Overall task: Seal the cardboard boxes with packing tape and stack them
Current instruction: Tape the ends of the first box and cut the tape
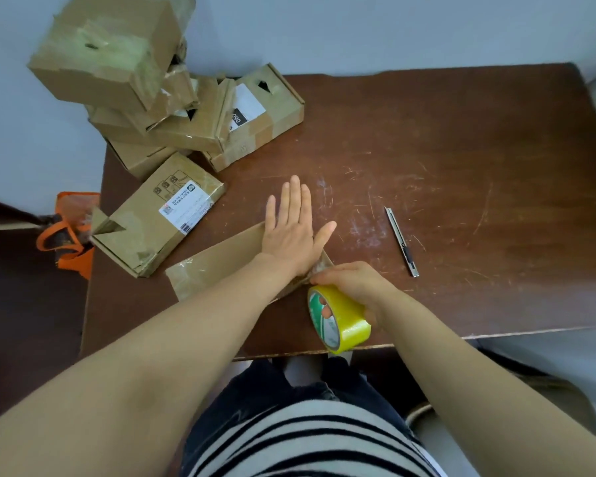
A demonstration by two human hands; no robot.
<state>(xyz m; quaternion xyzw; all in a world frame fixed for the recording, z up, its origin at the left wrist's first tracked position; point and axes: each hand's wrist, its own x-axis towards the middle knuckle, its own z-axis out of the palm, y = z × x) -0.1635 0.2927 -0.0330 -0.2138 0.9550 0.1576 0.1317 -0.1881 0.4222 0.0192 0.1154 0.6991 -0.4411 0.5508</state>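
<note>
**Tape going down on the near box**

The brown table (461, 166), its top badly scratched, carried everything. At its far left corner stood a leaning pile of boxes (172, 125), several already showing strips of tape, with one taped box (111, 63) perched on top at a tilt. Nearer lay a labelled box (159, 218) with one end flap standing open. An orange bag (69, 232) sat on the floor just off the table's left edge.

The box in hand was the flat box (214, 266), lying near the front edge of the table, just beside the labelled one. The left hand (291, 228) lay flat on it, fingers straight and close together, pressing the cardboard down. The right hand (355, 284) was curled round the yellow tape roll (339, 318) at the box's right-hand corner, where a glossy bit of tape seemed to meet the cardboard. Whether that end was stuck down, I could not tell.

By my reading, this was the taping step on one box, with stacking yet to come. The next move would call for drawing the roll along the seam while the flat hand kept the box from sliding, then cutting. The utility knife (401, 242) lay to the right, apart from both hands, so one hand would have to let go to fetch it.
</note>
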